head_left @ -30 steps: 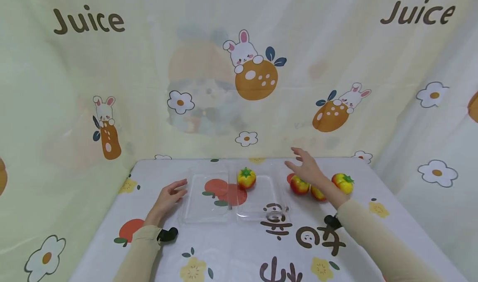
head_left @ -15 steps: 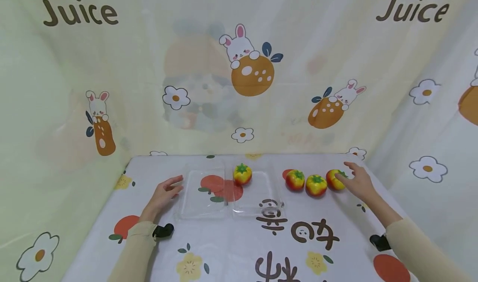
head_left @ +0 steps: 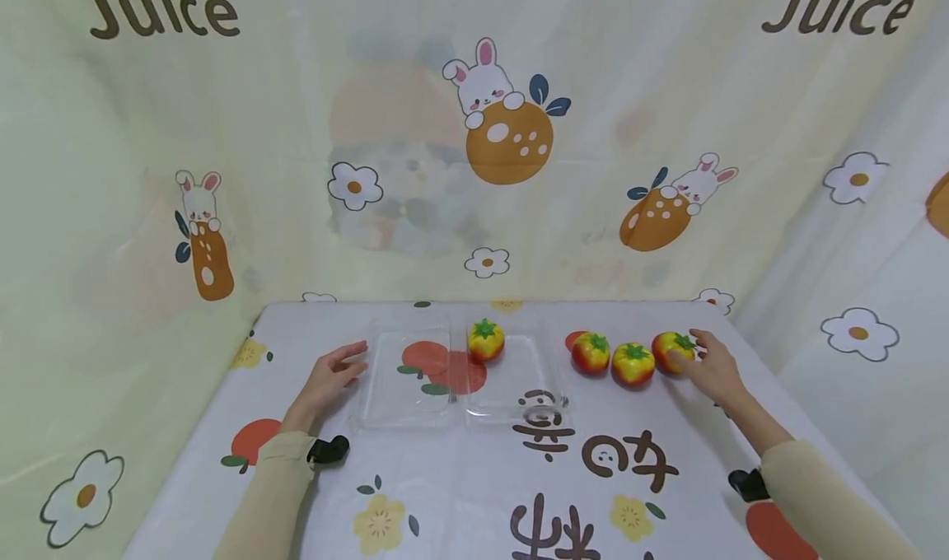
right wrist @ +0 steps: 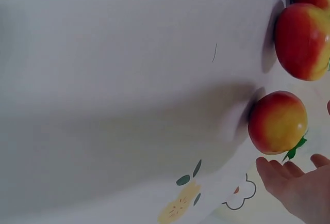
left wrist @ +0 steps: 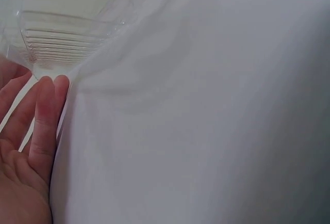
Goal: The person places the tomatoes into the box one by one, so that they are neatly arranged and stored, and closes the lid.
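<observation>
A clear plastic box (head_left: 385, 399) with two side-by-side halves lies on the table, ridged at the corner in the left wrist view. My left hand (head_left: 326, 383) is at its left side, fingers fairly straight and fingertips (left wrist: 46, 87) at that corner. One red-and-yellow fruit with a green leafy top (head_left: 485, 342) sits at the back of the right half. To the right stand three matching fruits. My right hand (head_left: 715, 371) is at the rightmost fruit (right wrist: 278, 123), thumb in front and fingers on the far side. In the right wrist view, its fingers (right wrist: 278, 175) show a small gap from the fruit.
The middle fruit (head_left: 633, 366) and the left fruit (head_left: 590, 354) stand in a row beside the rightmost one. A printed cloth (head_left: 460, 494) covers the table. Behind it hangs a patterned curtain (head_left: 415, 280), with more curtain at both sides.
My right hand has moved right, from above the left and middle fruits to the rightmost fruit, and its fingers have come closer around it. The left hand stays by the box.
</observation>
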Tool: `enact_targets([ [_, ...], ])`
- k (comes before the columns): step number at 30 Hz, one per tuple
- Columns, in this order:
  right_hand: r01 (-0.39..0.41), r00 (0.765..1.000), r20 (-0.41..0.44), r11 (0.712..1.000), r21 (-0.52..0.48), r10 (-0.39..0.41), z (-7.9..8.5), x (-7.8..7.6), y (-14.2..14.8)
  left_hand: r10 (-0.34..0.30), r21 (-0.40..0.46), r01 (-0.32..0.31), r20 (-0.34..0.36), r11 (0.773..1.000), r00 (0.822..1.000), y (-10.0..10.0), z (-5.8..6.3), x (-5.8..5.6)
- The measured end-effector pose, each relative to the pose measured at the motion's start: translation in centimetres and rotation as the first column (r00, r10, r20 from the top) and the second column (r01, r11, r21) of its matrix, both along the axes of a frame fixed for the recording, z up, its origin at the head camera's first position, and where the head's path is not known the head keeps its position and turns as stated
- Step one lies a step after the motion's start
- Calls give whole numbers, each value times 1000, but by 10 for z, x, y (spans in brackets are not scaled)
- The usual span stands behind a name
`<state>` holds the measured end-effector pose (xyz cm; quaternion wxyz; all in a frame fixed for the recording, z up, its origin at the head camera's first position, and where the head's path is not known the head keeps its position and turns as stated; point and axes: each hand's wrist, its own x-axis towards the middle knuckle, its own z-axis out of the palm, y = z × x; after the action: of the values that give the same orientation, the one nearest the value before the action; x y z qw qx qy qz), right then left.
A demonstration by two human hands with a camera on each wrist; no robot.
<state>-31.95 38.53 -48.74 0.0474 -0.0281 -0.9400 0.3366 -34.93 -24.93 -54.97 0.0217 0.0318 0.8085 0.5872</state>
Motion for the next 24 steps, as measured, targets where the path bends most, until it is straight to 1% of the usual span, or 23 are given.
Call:
enact_targets([
  [1, 17, 1000, -13, 1000, 2, -17, 0, -1, 1, -2, -1, 2, -8, 1000, 1000, 0, 1, 0],
  [3, 52, 999, -8, 999, 1, -52, 0, -3, 2, -4, -1, 4, -15, 1000, 1000, 1, 2, -1],
  [5, 74, 997, 19, 997, -3, -74, -1, -4, 2, -10, -10, 10, -12, 1000, 1000, 1, 3, 0],
  [8, 97, 993, 67, 995, -28, -95, -3, -5, 0, -3, -20, 2, -3, 1000, 1000, 1, 3, 1],
  [10, 102, 992, 83, 994, -47, -98, -4, -6, -3, 5, -17, -5, -7, 1000, 1000, 0, 2, 0],
  [13, 108, 992, 73, 992, -58, -103, -5, -10, -5, 11, -14, -11, -5, 1000, 1000, 0, 3, -1],
  [18, 115, 992, 67, 991, -68, -110, -5, -13, -6, 20, -22, -20, 23, 1000, 1000, 1, 3, 0],
  [20, 123, 990, 85, 989, -80, -116, -8, -12, -6, 22, -25, -21, 29, 999, 999, 1, 0, 2],
  [24, 136, 987, 98, 985, -106, -125, -14, -15, -5, 12, -26, -12, 11, 1000, 1000, 1, 0, 2],
])
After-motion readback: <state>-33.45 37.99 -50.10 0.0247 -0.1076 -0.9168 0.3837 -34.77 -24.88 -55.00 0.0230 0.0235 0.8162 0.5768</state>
